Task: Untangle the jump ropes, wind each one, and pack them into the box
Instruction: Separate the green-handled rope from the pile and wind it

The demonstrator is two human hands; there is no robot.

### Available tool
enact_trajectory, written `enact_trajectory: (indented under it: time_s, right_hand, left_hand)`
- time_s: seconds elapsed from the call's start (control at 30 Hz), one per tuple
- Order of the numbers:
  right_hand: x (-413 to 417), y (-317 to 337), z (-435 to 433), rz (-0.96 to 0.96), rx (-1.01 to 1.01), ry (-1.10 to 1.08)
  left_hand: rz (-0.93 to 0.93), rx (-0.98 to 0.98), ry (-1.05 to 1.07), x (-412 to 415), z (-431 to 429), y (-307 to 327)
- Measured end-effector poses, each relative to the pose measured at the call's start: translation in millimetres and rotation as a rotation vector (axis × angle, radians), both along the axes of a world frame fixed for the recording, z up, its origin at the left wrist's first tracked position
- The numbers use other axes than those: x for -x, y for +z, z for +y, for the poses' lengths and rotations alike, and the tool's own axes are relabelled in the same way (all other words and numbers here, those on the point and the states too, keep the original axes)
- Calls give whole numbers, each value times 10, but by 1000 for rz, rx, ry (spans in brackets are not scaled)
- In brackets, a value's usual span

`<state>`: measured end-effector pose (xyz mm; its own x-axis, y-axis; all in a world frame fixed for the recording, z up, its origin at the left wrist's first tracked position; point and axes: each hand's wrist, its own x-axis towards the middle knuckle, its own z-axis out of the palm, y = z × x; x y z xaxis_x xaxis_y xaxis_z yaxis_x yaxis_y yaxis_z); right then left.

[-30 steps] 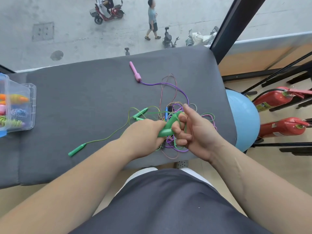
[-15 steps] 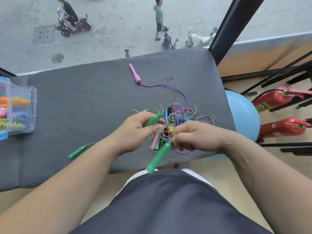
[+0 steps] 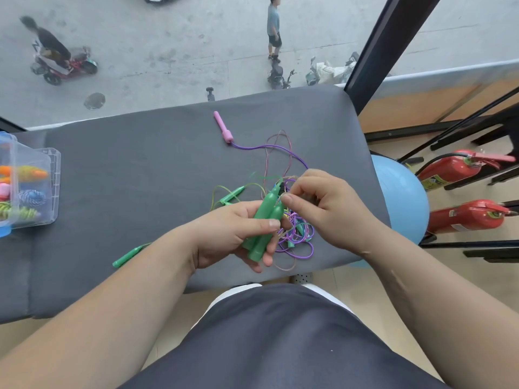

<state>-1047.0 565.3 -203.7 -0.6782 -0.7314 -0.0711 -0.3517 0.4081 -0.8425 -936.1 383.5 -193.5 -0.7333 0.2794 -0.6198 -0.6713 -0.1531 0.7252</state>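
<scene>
A grey cushion point(image 3: 140, 178) fills the middle of the frame, with window glass beyond it at the top that looks down on a street. A black window post point(image 3: 373, 46) slants down at the upper right. A blue ball point(image 3: 401, 197) sits at the cushion's right edge, and two red fire extinguishers point(image 3: 463, 192) lie right of it. Both forearms reach up from the bottom of the frame, and the hands cover much of the tangle of cords point(image 3: 295, 237) at the centre.

The cushion is matte woven fabric with rounded corners. The cords are thin, glossy plastic in purple, green and pale pink, looped over one another. The left hand point(image 3: 230, 234) curls round two green handles point(image 3: 264, 220), smooth tapered plastic, held side by side with their tips pointing up. The right hand point(image 3: 328, 203) pinches a strand of the tangle between thumb and forefinger just beside those tips. A pink handle point(image 3: 223, 130) lies apart at upper centre, its purple cord trailing into the tangle. A third green handle point(image 3: 231, 195) lies left of the hands, and a fourth point(image 3: 126, 255) at lower left.

A clear plastic box point(image 3: 53, 192) stands on the cushion at the left edge, well apart from the tangle, holding wound ropes point(image 3: 28, 192) in orange, blue, pink and green.
</scene>
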Motion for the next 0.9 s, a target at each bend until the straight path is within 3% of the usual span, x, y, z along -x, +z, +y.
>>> enact_trajectory:
  time_s: [0.1,0.23,0.3,0.4,0.53,0.63,0.77,0.9]
  right_hand:
    - [17,1,46,-42,12,13]
    - [9,84,35,-230,81,188]
    - [4,115,-3,-306,78,193]
    - [-42,146,-87,-306,79,118]
    - [-115,144,-190,-213,126,7]
    - [-150,129,-238,-193,148,-66]
    - [-188,103,-274,-213,175,-50]
    - [-146,47,-239,-115,1,-31]
  left_hand:
    - [-8,-9,-88,1,-81,42]
    - [20,-125,-171,-9,-129,64]
    - [10,-92,-162,0,-121,66]
    - [10,146,-109,44,-74,75]
    - [187,502,-62,116,29,100]
    - [302,607,68,120,85,58]
    - [211,234,341,39,122,-18]
    - [81,-58,581,-9,13,-80]
